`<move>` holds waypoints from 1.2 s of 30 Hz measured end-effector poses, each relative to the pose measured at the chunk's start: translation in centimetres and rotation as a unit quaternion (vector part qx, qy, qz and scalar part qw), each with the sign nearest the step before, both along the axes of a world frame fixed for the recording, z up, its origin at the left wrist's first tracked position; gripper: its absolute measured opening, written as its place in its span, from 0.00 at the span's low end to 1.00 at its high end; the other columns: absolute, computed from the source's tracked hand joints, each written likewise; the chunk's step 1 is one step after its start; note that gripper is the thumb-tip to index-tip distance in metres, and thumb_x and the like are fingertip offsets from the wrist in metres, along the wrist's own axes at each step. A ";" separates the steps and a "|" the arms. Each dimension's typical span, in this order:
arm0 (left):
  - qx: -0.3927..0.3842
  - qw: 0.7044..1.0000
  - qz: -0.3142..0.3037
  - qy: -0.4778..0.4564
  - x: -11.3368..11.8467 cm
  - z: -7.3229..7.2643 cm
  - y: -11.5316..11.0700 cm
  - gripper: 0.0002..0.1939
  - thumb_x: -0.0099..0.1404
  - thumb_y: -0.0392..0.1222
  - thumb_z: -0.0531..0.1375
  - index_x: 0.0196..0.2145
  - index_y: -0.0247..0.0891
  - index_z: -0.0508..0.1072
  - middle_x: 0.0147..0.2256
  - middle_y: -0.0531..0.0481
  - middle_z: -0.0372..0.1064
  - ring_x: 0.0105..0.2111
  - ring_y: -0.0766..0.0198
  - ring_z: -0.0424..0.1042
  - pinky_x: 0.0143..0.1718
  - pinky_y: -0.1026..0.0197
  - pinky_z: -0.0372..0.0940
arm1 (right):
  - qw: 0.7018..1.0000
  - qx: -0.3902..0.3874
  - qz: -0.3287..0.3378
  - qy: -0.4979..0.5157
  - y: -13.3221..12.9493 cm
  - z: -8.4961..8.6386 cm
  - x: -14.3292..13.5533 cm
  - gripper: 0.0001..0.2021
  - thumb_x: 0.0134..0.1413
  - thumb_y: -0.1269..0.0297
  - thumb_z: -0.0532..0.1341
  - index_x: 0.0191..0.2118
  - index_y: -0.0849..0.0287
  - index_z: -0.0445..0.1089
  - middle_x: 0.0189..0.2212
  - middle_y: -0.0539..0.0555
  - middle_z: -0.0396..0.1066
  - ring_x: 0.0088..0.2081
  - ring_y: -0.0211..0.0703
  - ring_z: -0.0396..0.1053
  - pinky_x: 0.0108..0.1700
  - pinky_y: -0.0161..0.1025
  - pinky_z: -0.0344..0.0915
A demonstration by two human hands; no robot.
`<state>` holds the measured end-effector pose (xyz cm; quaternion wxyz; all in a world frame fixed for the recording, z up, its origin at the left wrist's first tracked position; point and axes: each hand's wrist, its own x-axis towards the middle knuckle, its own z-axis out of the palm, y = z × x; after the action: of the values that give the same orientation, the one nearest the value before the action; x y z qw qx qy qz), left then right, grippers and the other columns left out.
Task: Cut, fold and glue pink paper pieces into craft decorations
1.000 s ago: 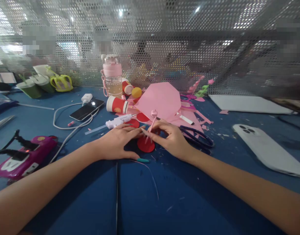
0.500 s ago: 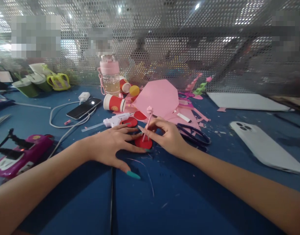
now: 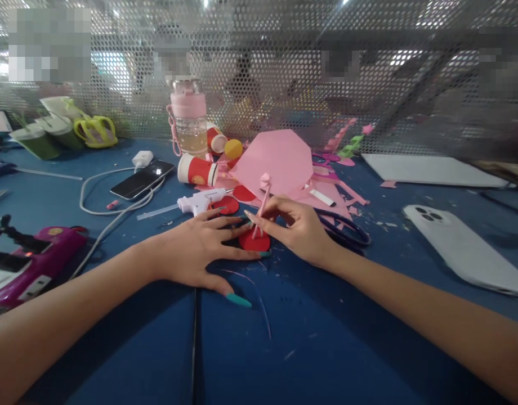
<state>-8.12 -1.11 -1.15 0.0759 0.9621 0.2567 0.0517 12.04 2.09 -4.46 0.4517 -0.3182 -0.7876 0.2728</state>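
Note:
A red disc (image 3: 255,242) lies on the blue table, and a thin pink stem with a small rolled top (image 3: 265,181) stands on it, slightly tilted. My right hand (image 3: 299,228) pinches the stem between thumb and fingers. Spread flat at the disc's left side, my left hand (image 3: 195,247) touches its edge with the fingertips. A second red disc (image 3: 229,205) lies behind the left fingers, beside a white glue gun (image 3: 202,201). Behind my right hand is a large pink paper sheet (image 3: 280,157).
A pink-lidded bottle (image 3: 189,121) and a red paper cup (image 3: 197,170) stand and lie at the back. On the left are a black phone (image 3: 141,180), a cable and a purple power strip (image 3: 43,261). Blue-handled scissors (image 3: 347,233) and a white phone (image 3: 461,247) lie right.
The view has shifted a little. Both hands keep nearly the same pose around the red disc, and the right hand still pinches the pink stem.

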 end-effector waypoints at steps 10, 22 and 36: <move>0.038 0.999 -0.023 0.030 -0.1 0.0 0.1 0.29 0.55 0.59 0.54 0.54 0.49 0.61 0.56 0.43 0.55 0.58 0.48 0.50 0.56 0.42 0.41 | 0.999 0.015 -0.015 0.029 0.0 -0.3 -0.1 0.06 0.49 0.65 0.60 0.25 0.58 0.64 0.23 0.48 0.64 0.28 0.37 0.62 0.32 0.38 0.61; 0.059 0.997 -0.032 0.035 -0.1 -0.2 0.2 0.28 0.57 0.60 0.51 0.53 0.48 0.61 0.57 0.42 0.54 0.57 0.48 0.51 0.56 0.43 0.43 | 0.999 0.037 -0.027 -0.002 -0.3 0.0 -0.1 0.07 0.49 0.64 0.60 0.24 0.58 0.64 0.22 0.49 0.65 0.26 0.37 0.62 0.28 0.37 0.61; 0.062 0.997 -0.022 0.044 -0.1 -0.1 0.1 0.28 0.57 0.60 0.51 0.54 0.49 0.61 0.56 0.42 0.56 0.56 0.46 0.53 0.55 0.41 0.45 | 0.997 0.072 -0.039 -0.013 -0.5 0.2 -0.2 0.06 0.48 0.68 0.60 0.23 0.59 0.65 0.20 0.48 0.64 0.24 0.35 0.61 0.27 0.35 0.60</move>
<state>-8.27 -1.00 -1.24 0.0060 0.9717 0.2349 0.0239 11.81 1.62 -4.24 0.4733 -0.3194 -0.7979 0.1934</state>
